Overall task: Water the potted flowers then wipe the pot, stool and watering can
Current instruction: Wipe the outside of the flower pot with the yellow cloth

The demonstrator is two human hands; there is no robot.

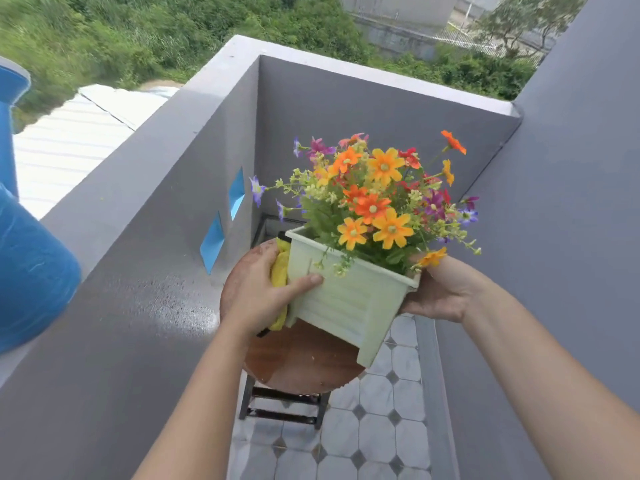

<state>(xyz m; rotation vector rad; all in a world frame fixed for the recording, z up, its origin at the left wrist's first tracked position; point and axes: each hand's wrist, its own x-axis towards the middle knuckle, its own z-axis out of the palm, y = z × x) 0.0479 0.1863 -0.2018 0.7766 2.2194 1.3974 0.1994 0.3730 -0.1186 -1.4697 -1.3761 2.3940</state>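
Note:
A pale green square pot full of orange, yellow and purple flowers is lifted and tilted above a round brown wooden stool. My left hand presses a yellow cloth against the pot's left side, thumb across the front face. My right hand grips the pot's right rim and underside. A blue watering can stands on the parapet ledge at far left, only partly in view.
A wide grey parapet wall runs along the left, its top wet near the stool. A grey wall closes the right side. The narrow floor has pale octagonal tiles. Greenery lies beyond the balcony.

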